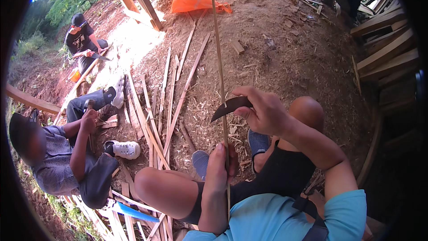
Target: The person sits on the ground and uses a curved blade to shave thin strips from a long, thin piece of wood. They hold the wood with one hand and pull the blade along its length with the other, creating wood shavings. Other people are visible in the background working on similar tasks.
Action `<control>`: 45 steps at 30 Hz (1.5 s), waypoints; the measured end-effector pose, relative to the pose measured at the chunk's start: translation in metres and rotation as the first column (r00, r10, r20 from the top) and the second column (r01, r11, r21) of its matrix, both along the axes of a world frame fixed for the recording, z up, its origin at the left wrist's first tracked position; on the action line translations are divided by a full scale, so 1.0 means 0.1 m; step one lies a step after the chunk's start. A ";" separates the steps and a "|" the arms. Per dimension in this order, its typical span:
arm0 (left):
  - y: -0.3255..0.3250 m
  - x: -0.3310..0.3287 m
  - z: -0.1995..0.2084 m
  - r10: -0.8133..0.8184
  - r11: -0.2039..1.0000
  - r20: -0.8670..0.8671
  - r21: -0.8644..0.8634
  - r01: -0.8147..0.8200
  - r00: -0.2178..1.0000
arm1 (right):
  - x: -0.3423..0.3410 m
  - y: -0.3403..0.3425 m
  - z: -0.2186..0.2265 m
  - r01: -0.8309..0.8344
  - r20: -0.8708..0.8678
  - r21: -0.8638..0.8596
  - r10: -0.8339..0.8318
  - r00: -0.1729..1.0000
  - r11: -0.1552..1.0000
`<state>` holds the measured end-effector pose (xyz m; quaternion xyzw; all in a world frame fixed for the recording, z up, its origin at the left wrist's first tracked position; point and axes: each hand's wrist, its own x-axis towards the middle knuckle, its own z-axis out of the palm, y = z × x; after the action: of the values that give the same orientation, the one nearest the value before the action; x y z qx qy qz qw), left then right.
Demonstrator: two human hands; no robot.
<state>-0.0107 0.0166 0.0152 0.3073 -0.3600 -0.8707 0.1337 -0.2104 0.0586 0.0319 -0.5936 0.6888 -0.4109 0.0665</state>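
A long thin wooden strip (pixel 219 49) runs upward from my lap, nearly upright in view, past the top edge. My left hand (pixel 217 165) is closed around its lower part, between my knees. Higher up, my right hand (pixel 267 112) grips a dark curved knife (pixel 231 105) between thumb and fingers. The blade crosses the strip and appears to touch it, its tip pointing left. A small pale spot shows on the strip where the blade meets it. The knife's handle is hidden in my right hand.
Several loose wooden strips (pixel 183 93) lie on the dirt to the left. One person (pixel 60 151) sits there holding a tool; another (pixel 84 40) holds a saw (pixel 99 56) farther back. A blue-handled tool (pixel 136 212), an orange bag (pixel 189 1) and stacked timber (pixel 388 49) are around.
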 end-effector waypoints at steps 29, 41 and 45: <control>-0.02 -0.06 -0.15 -0.064 0.998 0.065 -0.010 0.065 0.996 | -0.27 -0.02 -0.15 -0.059 -0.038 0.039 0.061 0.997 0.997; 0.03 -0.04 -0.08 -0.092 0.991 0.090 -0.093 0.101 0.992 | -0.37 -0.02 -0.06 -0.033 0.169 0.108 0.015 0.985 0.994; 0.06 -0.06 -0.08 -0.083 0.980 0.139 -0.167 0.106 0.987 | -0.22 0.04 -0.06 -0.002 0.105 0.132 -0.012 0.994 0.991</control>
<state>-0.0167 0.0222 0.0077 0.3334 -0.4570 -0.8192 0.0944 -0.2325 0.0630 0.0259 -0.5638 0.7114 -0.3952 0.1409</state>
